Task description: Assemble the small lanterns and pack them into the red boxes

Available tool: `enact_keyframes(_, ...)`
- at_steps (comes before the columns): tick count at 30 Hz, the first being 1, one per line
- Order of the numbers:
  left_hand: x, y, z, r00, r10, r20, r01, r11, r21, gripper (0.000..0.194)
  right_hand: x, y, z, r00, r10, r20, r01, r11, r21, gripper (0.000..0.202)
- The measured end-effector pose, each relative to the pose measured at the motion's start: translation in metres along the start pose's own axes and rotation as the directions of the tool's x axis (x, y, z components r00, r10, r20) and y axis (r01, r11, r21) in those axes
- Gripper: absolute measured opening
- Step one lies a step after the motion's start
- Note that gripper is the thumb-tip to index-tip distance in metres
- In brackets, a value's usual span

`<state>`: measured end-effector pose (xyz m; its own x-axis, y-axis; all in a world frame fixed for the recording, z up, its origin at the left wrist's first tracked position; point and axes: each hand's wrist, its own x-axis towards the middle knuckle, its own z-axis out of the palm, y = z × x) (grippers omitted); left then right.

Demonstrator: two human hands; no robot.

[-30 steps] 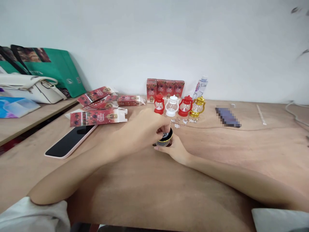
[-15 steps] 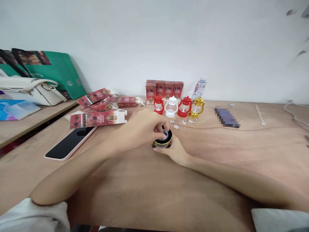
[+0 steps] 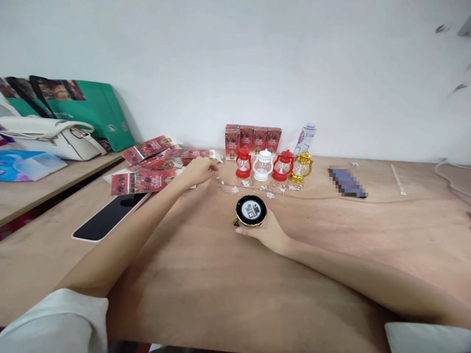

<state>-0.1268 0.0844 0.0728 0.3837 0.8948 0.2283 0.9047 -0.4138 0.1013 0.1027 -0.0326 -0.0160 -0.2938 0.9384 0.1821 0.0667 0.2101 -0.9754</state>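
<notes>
In my right hand (image 3: 274,233) is a small lantern (image 3: 251,211), turned with its black round base facing up toward me. A gold rim circles the base, and a silvery battery compartment shows in its middle. My fingers wrap its side, hiding most of the lantern body. My left hand (image 3: 202,170) is held away to the left, beside the flattened red boxes. Its fingers are pinched together; whatever may be between them is too small to make out. Small white tabs (image 3: 235,189) and thin bits lie scattered on the table just right of it.
Red, white and gold lanterns (image 3: 262,166) stand in a row before upright red boxes (image 3: 232,143) and a bottle (image 3: 305,137). A phone (image 3: 110,215) lies left, with a white bag (image 3: 55,137) beyond. A blurred dark object (image 3: 348,182) and white strip (image 3: 398,180) lie right.
My left hand has moved from the lantern's base out to the left, uncovering the base. The right hand still holds the lantern in nearly the same place.
</notes>
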Motion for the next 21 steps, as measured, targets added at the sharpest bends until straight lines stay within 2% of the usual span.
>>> enact_keyframes(2,0.002,-0.01,0.018,1.0,0.011,0.018,-0.011,1.0,0.003,0.024,0.0,0.0,0.0,1.0,-0.006,0.0,0.006,1.0,0.002,0.06)
enact_keyframes(5,0.0,-0.013,0.037,0.999,0.007,0.034,-0.009,0.999,0.051,0.021,0.0,0.0,0.001,1.0,-0.015,0.003,0.015,1.0,0.012,0.059)
enact_keyframes(10,-0.001,-0.01,0.052,0.998,-0.018,0.064,0.006,0.983,0.182,0.031,0.0,0.0,0.001,1.0,-0.019,-0.01,0.019,1.0,0.0,0.057)
enact_keyframes(17,0.004,-0.01,0.055,0.992,-0.12,0.037,0.115,0.987,0.112,0.025,0.001,0.002,0.0,0.999,-0.036,0.0,0.036,0.999,-0.008,0.057)
enact_keyframes(19,0.006,-0.009,0.049,0.988,-0.151,0.04,0.148,0.986,0.078,0.021,0.001,0.003,0.0,0.999,-0.037,0.004,0.037,0.999,-0.004,0.058)
enact_keyframes(21,0.006,-0.005,0.033,0.982,-0.183,0.051,0.183,0.983,-0.002,0.018,0.002,0.004,0.0,0.999,-0.034,0.002,0.034,0.999,0.002,0.059)
